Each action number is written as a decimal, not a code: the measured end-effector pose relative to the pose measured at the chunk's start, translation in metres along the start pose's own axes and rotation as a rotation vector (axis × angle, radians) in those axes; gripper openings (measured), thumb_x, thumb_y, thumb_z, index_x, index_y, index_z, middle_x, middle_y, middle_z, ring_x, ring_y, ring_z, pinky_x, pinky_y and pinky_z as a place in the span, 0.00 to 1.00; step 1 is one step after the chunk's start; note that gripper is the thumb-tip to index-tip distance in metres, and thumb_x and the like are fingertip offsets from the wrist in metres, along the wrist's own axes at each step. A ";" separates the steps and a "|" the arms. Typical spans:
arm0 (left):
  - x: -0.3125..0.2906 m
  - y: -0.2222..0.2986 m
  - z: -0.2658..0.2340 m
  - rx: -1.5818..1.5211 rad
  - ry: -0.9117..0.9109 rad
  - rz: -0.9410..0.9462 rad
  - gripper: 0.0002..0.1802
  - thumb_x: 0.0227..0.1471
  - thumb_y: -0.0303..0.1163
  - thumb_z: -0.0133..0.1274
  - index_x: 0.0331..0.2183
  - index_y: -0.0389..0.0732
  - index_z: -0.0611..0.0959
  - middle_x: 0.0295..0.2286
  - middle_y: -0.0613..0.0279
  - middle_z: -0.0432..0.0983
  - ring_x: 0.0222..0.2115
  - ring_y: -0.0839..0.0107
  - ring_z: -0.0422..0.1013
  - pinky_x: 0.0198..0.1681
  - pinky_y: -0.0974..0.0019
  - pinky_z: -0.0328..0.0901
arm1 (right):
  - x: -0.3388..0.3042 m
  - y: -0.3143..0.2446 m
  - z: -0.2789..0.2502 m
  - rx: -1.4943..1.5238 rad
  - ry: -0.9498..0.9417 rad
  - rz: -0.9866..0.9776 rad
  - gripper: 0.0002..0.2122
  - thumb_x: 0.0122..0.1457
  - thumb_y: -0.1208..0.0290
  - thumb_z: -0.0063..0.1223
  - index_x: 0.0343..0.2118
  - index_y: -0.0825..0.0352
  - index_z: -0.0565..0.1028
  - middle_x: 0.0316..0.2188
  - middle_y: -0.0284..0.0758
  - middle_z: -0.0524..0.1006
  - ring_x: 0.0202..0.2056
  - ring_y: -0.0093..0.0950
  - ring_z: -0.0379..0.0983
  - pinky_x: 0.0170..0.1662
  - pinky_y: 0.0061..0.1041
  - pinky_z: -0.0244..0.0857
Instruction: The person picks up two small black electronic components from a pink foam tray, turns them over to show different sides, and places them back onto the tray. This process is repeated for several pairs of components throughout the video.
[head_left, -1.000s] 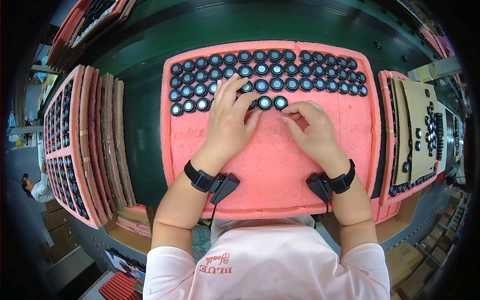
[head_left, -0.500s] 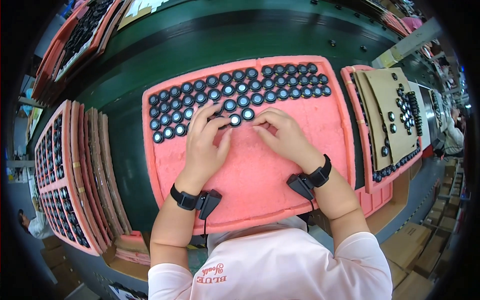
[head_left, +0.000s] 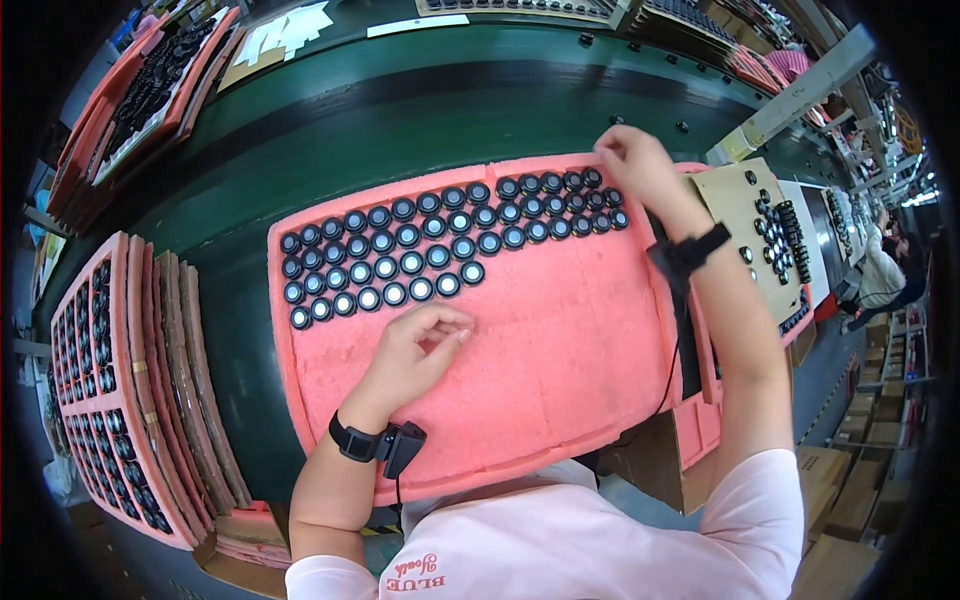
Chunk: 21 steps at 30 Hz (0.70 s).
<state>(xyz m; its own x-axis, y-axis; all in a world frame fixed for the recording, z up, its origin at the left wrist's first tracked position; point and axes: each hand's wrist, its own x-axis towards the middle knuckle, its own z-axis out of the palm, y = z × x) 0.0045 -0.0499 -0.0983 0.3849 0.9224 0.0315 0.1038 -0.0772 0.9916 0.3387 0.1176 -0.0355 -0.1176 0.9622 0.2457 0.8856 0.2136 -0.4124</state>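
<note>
A pink foam tray [head_left: 520, 380] lies before me, with rows of round black parts with silver centres [head_left: 411, 263] filling its far side. Over the bare pink area, just nearer than the shortest row, hovers my left hand [head_left: 415, 355]. Its fingers curl loosely, thumb and fingertips slightly apart, nothing seen between them. My right hand [head_left: 640, 165] is stretched past the tray's far right corner toward the green belt. There the fingers are bent in and closed, and no part shows in them. Each wrist wears a black strap with a small device.
Behind the tray runs a green conveyor belt [head_left: 400, 110], with a few loose dark parts [head_left: 682, 126] on it. Filled pink trays [head_left: 95, 390] stand tilted at left beside stacked sheets. At right, cardboard [head_left: 725, 205] bearing more parts lies over another tray. A metal post [head_left: 790, 100] rises behind it.
My right hand has left the rows and moved far and right, beyond the tray corner. My left hand has drawn back off the parts. The whole view has shifted.
</note>
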 end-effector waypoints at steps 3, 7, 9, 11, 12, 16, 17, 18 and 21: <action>0.000 0.000 0.000 0.012 -0.020 -0.033 0.09 0.51 0.17 0.52 0.37 0.33 0.79 0.37 0.58 0.75 0.36 0.74 0.74 0.38 0.74 0.69 | 0.050 0.056 -0.005 -0.185 -0.036 0.015 0.08 0.54 0.69 0.53 0.33 0.68 0.77 0.29 0.42 0.79 0.34 0.37 0.76 0.39 0.32 0.69; 0.000 0.003 -0.001 0.045 -0.041 -0.052 0.09 0.50 0.17 0.53 0.36 0.33 0.79 0.37 0.58 0.75 0.35 0.75 0.74 0.37 0.75 0.69 | 0.088 0.086 0.009 -0.346 -0.167 0.136 0.11 0.53 0.65 0.54 0.36 0.66 0.77 0.36 0.44 0.79 0.39 0.41 0.76 0.44 0.37 0.68; 0.000 0.003 -0.002 0.053 -0.053 -0.050 0.08 0.50 0.17 0.54 0.36 0.33 0.79 0.36 0.58 0.75 0.34 0.76 0.74 0.36 0.75 0.69 | 0.097 0.094 0.022 -0.383 -0.219 0.191 0.12 0.54 0.64 0.55 0.37 0.66 0.77 0.38 0.44 0.78 0.41 0.41 0.75 0.45 0.37 0.68; 0.001 0.004 -0.002 0.054 -0.048 -0.043 0.08 0.50 0.17 0.54 0.36 0.33 0.79 0.36 0.58 0.75 0.33 0.76 0.74 0.36 0.75 0.69 | 0.101 0.101 0.032 -0.396 -0.220 0.204 0.14 0.53 0.63 0.57 0.39 0.66 0.76 0.40 0.44 0.78 0.42 0.42 0.75 0.46 0.37 0.67; 0.002 0.004 -0.001 0.051 -0.049 -0.034 0.09 0.50 0.17 0.54 0.36 0.33 0.79 0.36 0.58 0.75 0.33 0.75 0.74 0.35 0.75 0.69 | 0.102 0.105 0.033 -0.405 -0.219 0.215 0.16 0.53 0.62 0.57 0.41 0.66 0.75 0.41 0.44 0.78 0.43 0.42 0.74 0.47 0.37 0.67; 0.005 0.005 -0.002 0.094 -0.049 -0.010 0.09 0.49 0.17 0.54 0.36 0.33 0.79 0.35 0.58 0.75 0.33 0.75 0.74 0.34 0.75 0.69 | 0.100 0.092 0.022 -0.294 -0.162 0.205 0.17 0.52 0.62 0.59 0.41 0.67 0.74 0.39 0.44 0.78 0.43 0.43 0.74 0.46 0.36 0.67; 0.007 0.006 -0.001 0.112 -0.053 0.007 0.09 0.49 0.17 0.54 0.36 0.33 0.80 0.35 0.58 0.75 0.33 0.75 0.74 0.34 0.75 0.69 | 0.094 0.088 0.018 -0.186 -0.102 0.137 0.18 0.51 0.63 0.59 0.42 0.67 0.74 0.38 0.44 0.78 0.42 0.41 0.75 0.46 0.34 0.68; 0.008 0.008 0.001 0.107 -0.080 0.021 0.09 0.49 0.17 0.54 0.36 0.33 0.80 0.35 0.58 0.75 0.33 0.75 0.74 0.34 0.75 0.69 | 0.089 0.085 0.015 -0.081 -0.036 0.070 0.18 0.51 0.64 0.60 0.42 0.68 0.74 0.37 0.44 0.78 0.41 0.40 0.75 0.45 0.33 0.68; 0.004 0.007 0.000 0.172 -0.011 -0.040 0.08 0.49 0.18 0.55 0.35 0.33 0.80 0.32 0.59 0.76 0.33 0.73 0.75 0.34 0.74 0.70 | 0.051 0.014 0.011 0.310 -0.047 -0.042 0.17 0.49 0.70 0.62 0.42 0.68 0.73 0.34 0.38 0.76 0.37 0.29 0.76 0.39 0.25 0.70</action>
<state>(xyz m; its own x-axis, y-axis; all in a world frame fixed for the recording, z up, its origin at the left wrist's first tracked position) 0.0069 -0.0463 -0.0908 0.3876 0.9218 -0.0100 0.2739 -0.1048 0.9560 0.3395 0.1718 -0.0385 -0.1778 0.9568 0.2302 0.7014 0.2873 -0.6523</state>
